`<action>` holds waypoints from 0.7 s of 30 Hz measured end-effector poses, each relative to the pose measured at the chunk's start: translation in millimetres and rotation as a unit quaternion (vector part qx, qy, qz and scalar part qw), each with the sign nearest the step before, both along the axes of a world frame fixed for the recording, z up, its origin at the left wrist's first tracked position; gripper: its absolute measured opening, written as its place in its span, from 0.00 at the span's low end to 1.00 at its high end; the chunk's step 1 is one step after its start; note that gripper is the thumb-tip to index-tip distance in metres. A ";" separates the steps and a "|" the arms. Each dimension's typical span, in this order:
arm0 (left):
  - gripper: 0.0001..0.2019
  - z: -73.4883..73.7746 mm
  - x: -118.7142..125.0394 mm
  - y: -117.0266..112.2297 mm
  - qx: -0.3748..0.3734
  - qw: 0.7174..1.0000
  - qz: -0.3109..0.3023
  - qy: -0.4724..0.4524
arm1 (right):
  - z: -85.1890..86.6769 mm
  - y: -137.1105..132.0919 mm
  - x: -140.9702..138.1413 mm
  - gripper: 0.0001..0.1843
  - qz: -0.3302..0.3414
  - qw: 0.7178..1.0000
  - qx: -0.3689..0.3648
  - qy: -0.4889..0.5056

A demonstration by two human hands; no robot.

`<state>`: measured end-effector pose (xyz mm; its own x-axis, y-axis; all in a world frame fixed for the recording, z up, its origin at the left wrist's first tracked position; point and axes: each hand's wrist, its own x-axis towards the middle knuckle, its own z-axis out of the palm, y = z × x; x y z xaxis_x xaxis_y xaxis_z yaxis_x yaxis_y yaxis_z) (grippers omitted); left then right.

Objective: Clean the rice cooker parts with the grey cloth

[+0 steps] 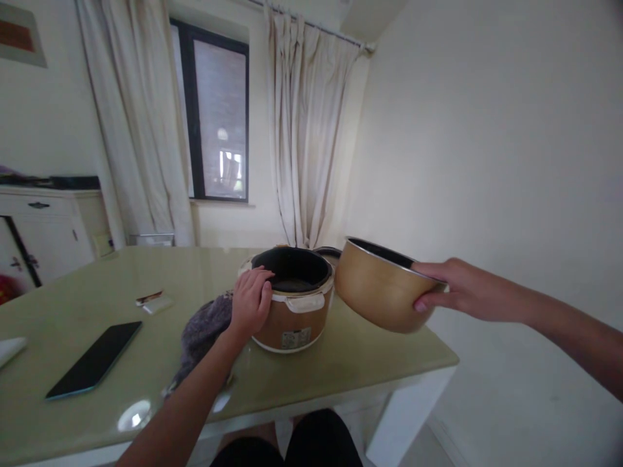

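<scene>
At the far right corner of a pale green table (97,285), the left hand (250,301) rests curled over the rim of an open rice cooker (292,305). Just right of it, the right hand (450,290) grips the rim of a tilted golden inner pot (377,292), held off the tabletop. A dark phone (95,360) lies well to the left.

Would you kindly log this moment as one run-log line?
left hand: on rice cooker rim | right hand: holds inner pot, tilted, beside cooker

Tilted golden inner pot (377,288) beside open cooker (292,301)
</scene>
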<state>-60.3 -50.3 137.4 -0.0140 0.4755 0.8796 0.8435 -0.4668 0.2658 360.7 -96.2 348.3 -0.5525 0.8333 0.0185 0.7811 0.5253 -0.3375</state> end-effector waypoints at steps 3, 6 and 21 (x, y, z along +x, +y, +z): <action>0.21 -3.1 0.5 2.8 0.012 1.000 0.001 -0.004 | 28.9 -0.6 -34.1 0.19 0.019 0.999 0.035 0.016; 0.25 -6.8 -0.7 4.6 0.016 1.000 0.002 -0.003 | 47.8 7.2 -77.2 0.24 0.060 0.995 0.067 0.034; 0.33 -23.2 -30.6 -2.0 0.014 0.986 -0.011 -0.166 | 21.6 66.0 -195.7 0.18 0.187 0.944 0.239 -0.131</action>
